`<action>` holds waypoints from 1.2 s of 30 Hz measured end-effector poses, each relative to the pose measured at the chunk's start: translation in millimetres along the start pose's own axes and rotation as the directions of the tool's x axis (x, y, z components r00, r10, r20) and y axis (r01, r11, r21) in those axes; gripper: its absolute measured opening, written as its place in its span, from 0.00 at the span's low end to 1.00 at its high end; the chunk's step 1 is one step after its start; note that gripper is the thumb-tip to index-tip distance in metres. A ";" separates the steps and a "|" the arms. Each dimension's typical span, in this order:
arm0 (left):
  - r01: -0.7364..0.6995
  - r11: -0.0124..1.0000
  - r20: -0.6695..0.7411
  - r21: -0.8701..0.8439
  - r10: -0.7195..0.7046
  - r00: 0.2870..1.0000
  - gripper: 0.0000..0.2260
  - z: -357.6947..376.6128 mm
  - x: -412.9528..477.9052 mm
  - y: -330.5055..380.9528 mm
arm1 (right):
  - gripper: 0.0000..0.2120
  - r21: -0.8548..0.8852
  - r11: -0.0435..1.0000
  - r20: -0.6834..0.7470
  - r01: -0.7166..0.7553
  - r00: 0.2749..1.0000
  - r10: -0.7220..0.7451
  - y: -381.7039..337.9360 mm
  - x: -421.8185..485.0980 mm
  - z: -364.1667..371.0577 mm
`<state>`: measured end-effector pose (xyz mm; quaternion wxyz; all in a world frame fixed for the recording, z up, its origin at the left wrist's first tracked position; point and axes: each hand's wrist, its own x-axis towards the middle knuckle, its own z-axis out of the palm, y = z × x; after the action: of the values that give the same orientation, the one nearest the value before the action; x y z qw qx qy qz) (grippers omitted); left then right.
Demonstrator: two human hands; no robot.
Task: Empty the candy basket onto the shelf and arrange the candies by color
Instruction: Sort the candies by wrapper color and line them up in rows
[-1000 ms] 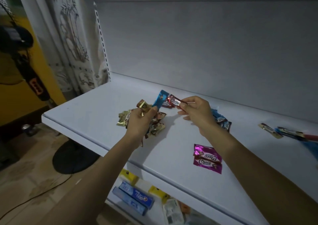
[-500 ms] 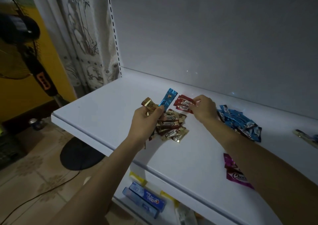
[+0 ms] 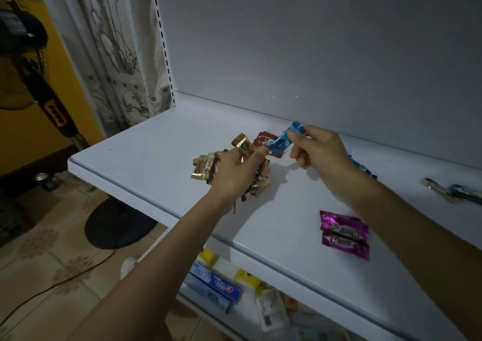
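My left hand (image 3: 236,173) holds a gold candy (image 3: 243,147) upright above a heap of gold and brown candies (image 3: 206,167) on the white shelf (image 3: 146,152). My right hand (image 3: 317,152) pinches a blue candy (image 3: 284,139) just right of the left hand, above the red candies (image 3: 264,140) lying near the back. A pile of blue candies (image 3: 361,167) shows partly behind my right wrist. Two magenta candies (image 3: 344,235) lie near the shelf's front edge. No basket is in view.
A few loose candies (image 3: 453,192) lie at the far right of the shelf. Toothpaste boxes (image 3: 214,287) and small packs sit on the lower shelf. A standing fan (image 3: 52,111) and a curtain (image 3: 117,53) are at the left.
My right hand left the red candies and took the blue candy from my left hand. The left hand keeps the gold candy and has dropped closer to the heap.
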<state>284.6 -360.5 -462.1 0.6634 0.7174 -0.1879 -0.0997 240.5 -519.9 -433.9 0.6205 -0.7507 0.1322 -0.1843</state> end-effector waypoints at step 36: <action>-0.150 0.987 0.136 -0.060 0.157 0.978 0.12 75.1 -3.6 -32.1 | 0.02 0.005 1.000 -0.048 0.026 0.999 -0.025 31.1 -23.5 -46.6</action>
<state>256.2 -426.2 -501.8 0.6720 0.6753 -0.2861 -0.1029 199.8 -557.0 -459.5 0.6170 -0.7458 0.1369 -0.2106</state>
